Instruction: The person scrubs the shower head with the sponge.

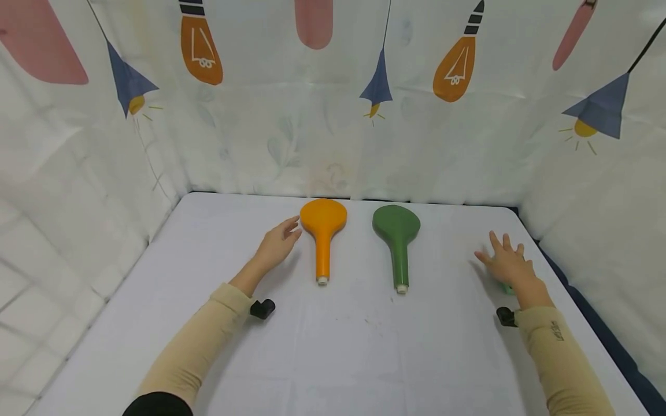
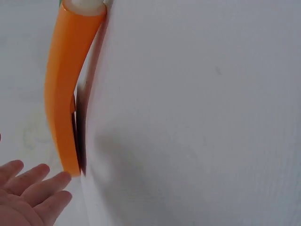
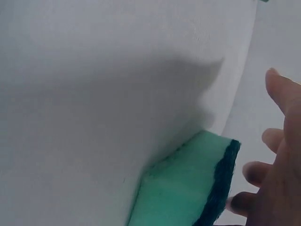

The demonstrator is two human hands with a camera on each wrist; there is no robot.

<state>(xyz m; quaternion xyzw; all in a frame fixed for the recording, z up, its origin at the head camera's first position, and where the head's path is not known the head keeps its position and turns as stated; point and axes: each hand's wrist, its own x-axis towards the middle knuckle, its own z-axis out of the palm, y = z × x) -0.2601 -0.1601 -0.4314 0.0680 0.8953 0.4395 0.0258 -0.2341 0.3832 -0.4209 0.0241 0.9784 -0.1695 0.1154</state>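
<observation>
"Where the surface point(image 1: 338, 358) ends, what encloses it?"

"Wrinkled white wall sheeting point(image 1: 312, 138), printed with orange bulbs point(image 1: 454, 69) and blue lamps point(image 1: 378, 81). Surface: white, rounded far corners, small specks point(image 1: 366, 321) near the middle."

"Other items, obstructions?"

"Orange shower head point(image 1: 323, 218) near the far edge, left of the green shower head point(image 1: 396, 224), a gap between; both handles point toward the person. Scouring sponge point(image 3: 176, 183) well to the right, mostly hidden from the head camera by the right hand point(image 1: 510, 270)."

"Grips?"

"Left hand point(image 1: 276, 245): fingers loosely bent, grip empty, fingertips just beside the orange rim; cannot tell whether touching. Right: fingers spread, grip empty, over the sponge; contact likewise unclear."

"Materials?"

"Shower heads: smooth, plastic-looking, round-headed, tapering handles, white end fittings point(image 1: 323, 281). Sponge: pale green foam block, rough dark layer along one face."
</observation>
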